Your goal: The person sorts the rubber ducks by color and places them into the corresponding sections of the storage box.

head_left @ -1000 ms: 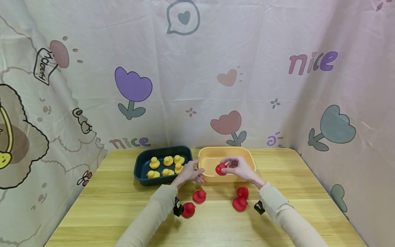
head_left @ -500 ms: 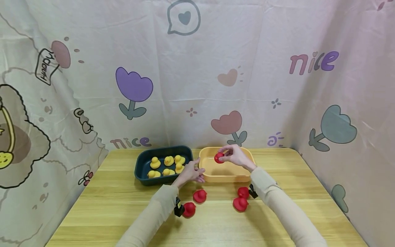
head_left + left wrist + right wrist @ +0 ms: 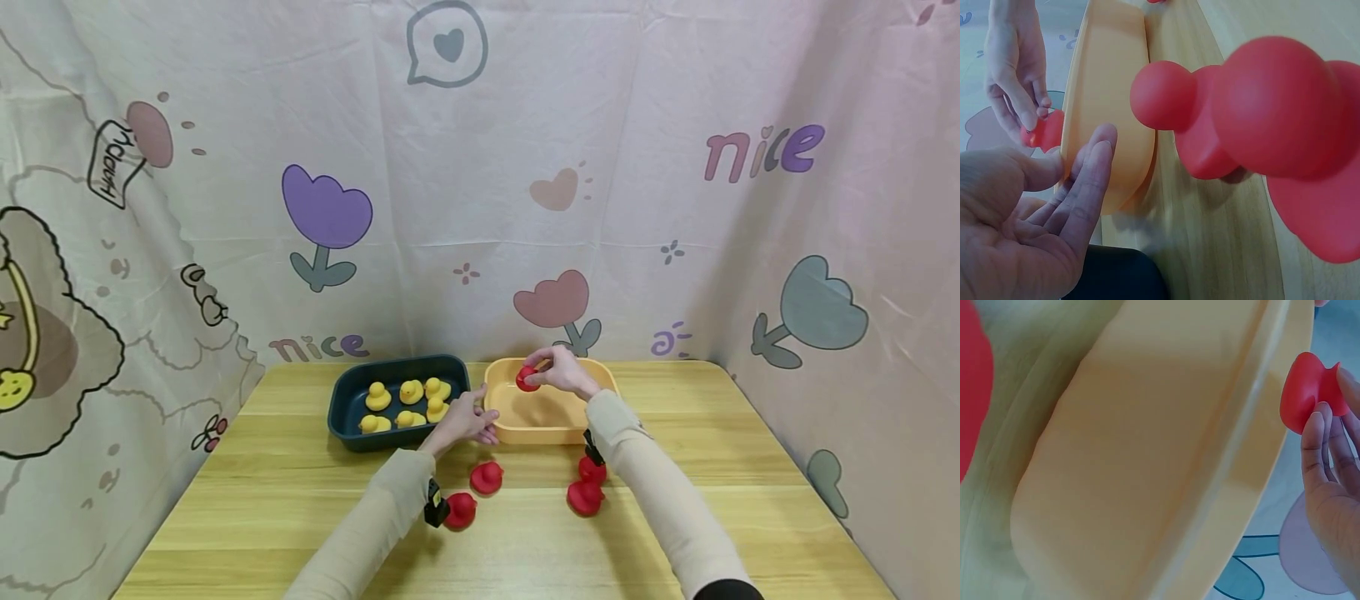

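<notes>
Five red ducks [image 3: 527, 379], six yellow ducks [image 3: 377, 396], one orange tub [image 3: 551, 427], one dark tray [image 3: 352, 433].

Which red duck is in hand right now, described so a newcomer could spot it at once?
Start at the orange tub beside the dark tray of yellow ducks. Over the tub's far side, the right hand pinches one red duck. The other four red ducks sit on the table; only this one is off it.
</notes>
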`<state>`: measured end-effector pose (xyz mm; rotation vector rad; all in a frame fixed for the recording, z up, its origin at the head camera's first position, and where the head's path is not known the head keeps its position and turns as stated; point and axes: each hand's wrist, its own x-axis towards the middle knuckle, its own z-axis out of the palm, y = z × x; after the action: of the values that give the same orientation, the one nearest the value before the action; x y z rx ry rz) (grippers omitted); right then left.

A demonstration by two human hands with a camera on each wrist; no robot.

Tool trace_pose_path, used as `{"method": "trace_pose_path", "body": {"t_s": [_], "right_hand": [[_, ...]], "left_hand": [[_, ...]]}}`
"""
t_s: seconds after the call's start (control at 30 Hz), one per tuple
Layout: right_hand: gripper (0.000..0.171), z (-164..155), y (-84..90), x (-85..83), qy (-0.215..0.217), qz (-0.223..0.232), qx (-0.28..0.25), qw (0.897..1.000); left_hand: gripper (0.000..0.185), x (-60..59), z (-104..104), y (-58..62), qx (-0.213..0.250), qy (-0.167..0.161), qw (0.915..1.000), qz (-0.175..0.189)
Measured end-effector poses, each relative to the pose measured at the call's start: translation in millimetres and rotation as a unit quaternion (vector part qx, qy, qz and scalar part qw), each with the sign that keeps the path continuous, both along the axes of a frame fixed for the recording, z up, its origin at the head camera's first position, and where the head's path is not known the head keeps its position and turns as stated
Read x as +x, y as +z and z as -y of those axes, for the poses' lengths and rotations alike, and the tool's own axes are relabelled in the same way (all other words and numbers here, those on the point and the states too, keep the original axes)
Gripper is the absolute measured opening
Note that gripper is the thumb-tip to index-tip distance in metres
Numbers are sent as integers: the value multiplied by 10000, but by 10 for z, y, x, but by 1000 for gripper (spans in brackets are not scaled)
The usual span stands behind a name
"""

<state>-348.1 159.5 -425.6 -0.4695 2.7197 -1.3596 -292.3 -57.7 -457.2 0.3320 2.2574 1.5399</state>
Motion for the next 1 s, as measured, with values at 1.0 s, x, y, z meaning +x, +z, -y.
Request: {"method": "trace_pose_path", "body": {"t_s": [1.0], "right_hand": [[22,216,-340,-196,-174,101,73,9998]], "left_hand": [[70,37,10,23,77,69,9999,115]]}}
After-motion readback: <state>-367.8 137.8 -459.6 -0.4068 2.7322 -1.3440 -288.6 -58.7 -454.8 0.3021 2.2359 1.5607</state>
